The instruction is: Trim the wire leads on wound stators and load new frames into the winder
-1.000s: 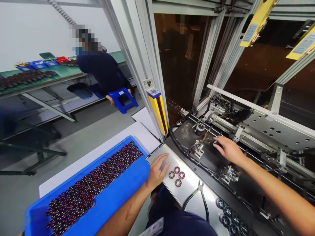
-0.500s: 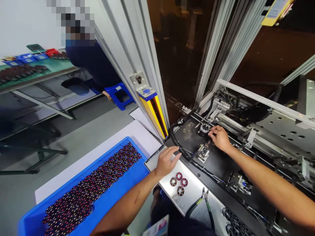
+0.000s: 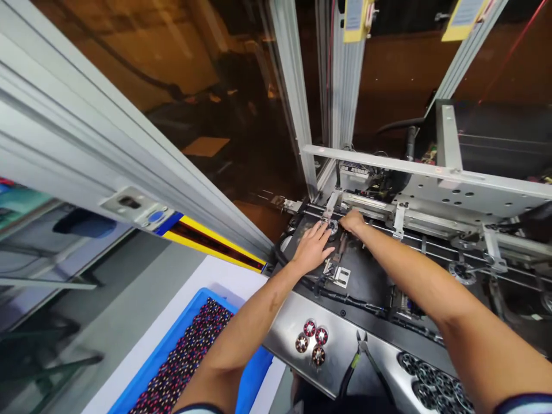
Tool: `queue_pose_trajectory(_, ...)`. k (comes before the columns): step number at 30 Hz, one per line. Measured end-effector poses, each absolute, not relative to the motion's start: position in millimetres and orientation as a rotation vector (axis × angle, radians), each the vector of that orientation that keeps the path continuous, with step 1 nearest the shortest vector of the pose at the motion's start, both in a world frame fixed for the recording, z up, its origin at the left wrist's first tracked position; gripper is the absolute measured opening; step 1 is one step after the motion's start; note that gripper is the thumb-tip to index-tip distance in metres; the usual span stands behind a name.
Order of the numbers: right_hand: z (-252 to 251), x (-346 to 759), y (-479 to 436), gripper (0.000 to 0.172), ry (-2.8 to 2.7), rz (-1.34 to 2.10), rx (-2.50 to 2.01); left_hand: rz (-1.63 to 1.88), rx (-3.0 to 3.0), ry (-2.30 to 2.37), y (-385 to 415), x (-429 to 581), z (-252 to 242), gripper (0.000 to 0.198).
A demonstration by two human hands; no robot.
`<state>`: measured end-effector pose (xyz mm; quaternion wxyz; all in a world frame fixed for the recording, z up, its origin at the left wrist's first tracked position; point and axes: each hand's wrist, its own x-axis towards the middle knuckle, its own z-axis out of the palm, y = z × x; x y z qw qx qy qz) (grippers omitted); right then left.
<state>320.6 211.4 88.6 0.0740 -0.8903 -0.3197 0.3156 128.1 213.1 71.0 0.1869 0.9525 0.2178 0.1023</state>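
My left hand point(image 3: 311, 249) reaches over the machine bed with fingers stretched out and thumb apart. Its fingertips are at the left edge of a round metal part point(image 3: 333, 229) on the machine; whether they press on it I cannot tell. Just right of that part, my right hand point(image 3: 352, 222) is closed with its fingers curled down, and what it pinches, if anything, is hidden. A small metal fixture point(image 3: 341, 276) sits on the black plate point(image 3: 362, 270) below the hands. Several small wound rings point(image 3: 321, 335), red and copper coloured, lie on the steel ledge point(image 3: 288, 322) nearer me.
Diagonal cutters point(image 3: 361, 351) with dark green handles lie on the ledge, left of a cluster of dark metal rings point(image 3: 426, 376). At lower left a blue tray point(image 3: 254, 374) holds many wound rings. An aluminium post point(image 3: 129, 132) and a yellow sensor bar point(image 3: 215, 246) stand close on the left.
My left hand has moved from above the ledge to the round part, its fingers now extended. My right hand stays by that part. The view has swung right, and the seated person is out of sight.
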Motion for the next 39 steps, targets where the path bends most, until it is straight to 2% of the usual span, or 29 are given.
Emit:
queue_pose_trajectory(3,93,318,204,0.032,-0.927,1.02,-2.554,0.255,2.682,0.627,210,127,71,0.054)
queue_pose_trajectory(7,90,315,199,0.025,-0.969,1.086,-2.418,0.22,2.654,0.661,208,127,71,0.059)
queue_pose_trajectory(12,97,312,199,0.024,-1.078,1.006,-2.421,0.155,2.64,0.699,208,127,74,0.06)
queue_pose_trajectory(16,153,307,160,0.029,-1.376,0.85,-2.301,0.096,2.639,0.716,209,129,80,0.063)
queue_pose_trajectory(19,204,319,95,0.024,-1.742,0.735,-2.085,0.069,2.62,0.721,210,131,83,0.064)
queue_pose_trajectory(21,222,338,51,0.024,-1.944,0.47,-2.045,0.064,2.605,0.723,213,133,85,0.062)
queue_pose_trajectory(24,211,375,6,0.022,-1.99,0.228,-2.278,0.105,2.593,0.763,215,134,94,0.06)
queue_pose_trajectory(26,187,393,-6,0.022,-2.046,0.246,-2.357,0.189,2.59,0.838,211,134,109,0.057)
queue_pose_trajectory(29,154,398,-2,0.03,-2.172,0.304,-2.261,0.349,2.594,0.929,191,135,141,0.047)
queue_pose_trajectory(33,138,384,13,0.027,-2.262,0.336,-2.175,0.629,2.537,0.834,143,142,173,0.035)
queue_pose_trajectory(36,136,378,14,0.032,-2.227,0.378,-2.188,0.694,2.476,0.739,112,156,171,0.031)
queue_pose_trajectory(39,134,380,10,0.027,-2.049,0.4,-2.298,0.589,2.453,0.724,96,173,150,0.031)
